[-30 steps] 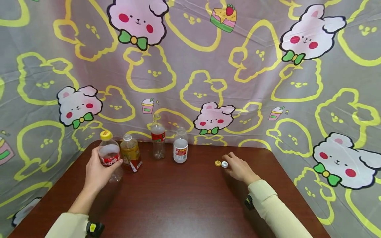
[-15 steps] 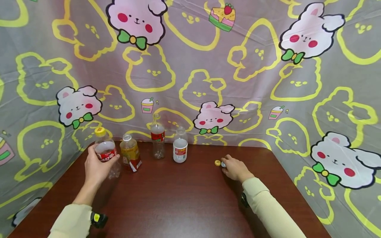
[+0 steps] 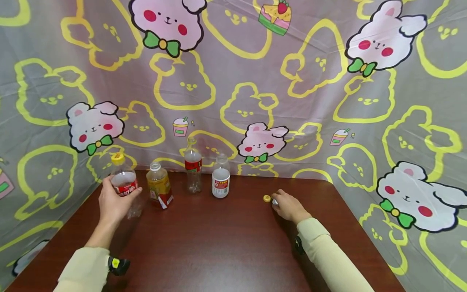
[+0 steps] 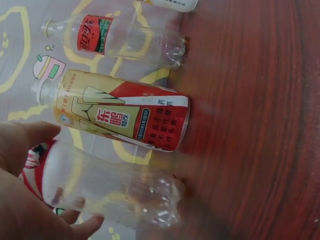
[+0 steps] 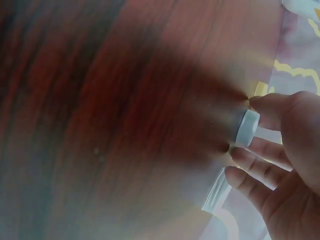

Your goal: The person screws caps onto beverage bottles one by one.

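Toward the table's left side, my left hand (image 3: 114, 202) grips a clear plastic bottle (image 4: 115, 187) around its red label. Slightly tilted, this bottle has a yellow cap (image 3: 118, 158) on its neck. Over on the right, my right hand (image 3: 290, 207) reaches down to the tabletop, thumb and fingertips on opposite sides of a white bottle cap (image 5: 247, 128). Just beyond the thumb lies a yellow bottle cap (image 3: 267, 198). A ribbed pale cap (image 5: 216, 191) sits by the outer fingertip in the right wrist view; the hand hides it from the head view.
Beside the held bottle stands an uncapped bottle with a gold and red label (image 3: 159, 186). Farther back are an uncapped clear bottle with a red label (image 3: 193, 166) and one with a white label (image 3: 221, 182). A patterned curtain (image 3: 310, 101) encloses the brown table (image 3: 219, 243).
My left hand has carried the bottle a little to the left. My right hand has shifted left, and its fingers now cover more of the white cap.
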